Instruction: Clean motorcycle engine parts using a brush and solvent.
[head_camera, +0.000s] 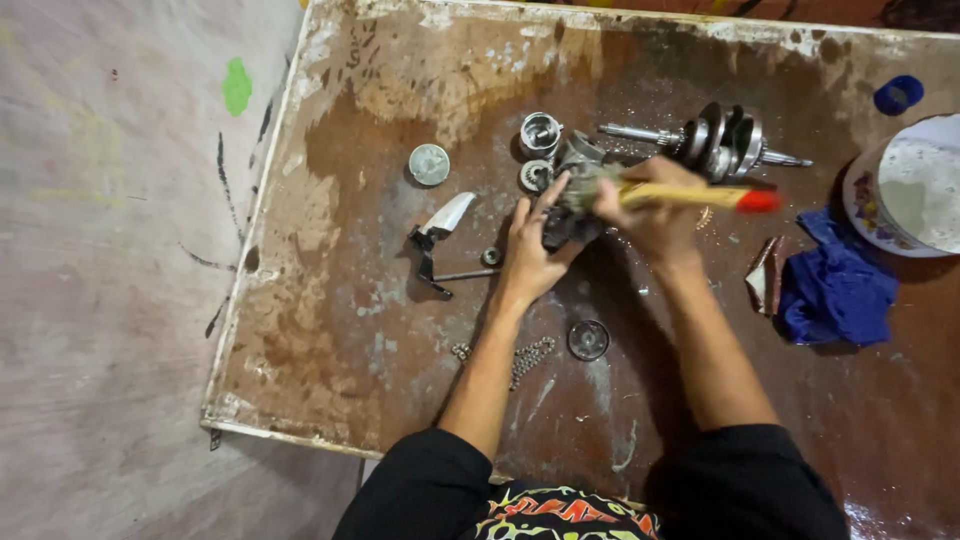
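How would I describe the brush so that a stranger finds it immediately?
On the stained metal tray, look at the right hand. It grips a brush with a yellow handle and red tip, unlike the grey crankshaft behind it.

The table (330, 330) is worn sheet metal, rust-brown, matt and blotchy, with pale scuffed patches near its edges; on it the crankshaft (722, 140) is bright polished steel, the piston (540, 133) and round disc (429, 164) duller grey metal, and the chain (530, 357) dark and greasy. The brush (690, 195) in the right hand (650, 215) has a smooth yellowish wooden handle with a glossy red tip; the engine part (572, 195) under the left hand (530, 250) is grimy cast metal; the rag (835, 285) is soft, crumpled blue cloth.
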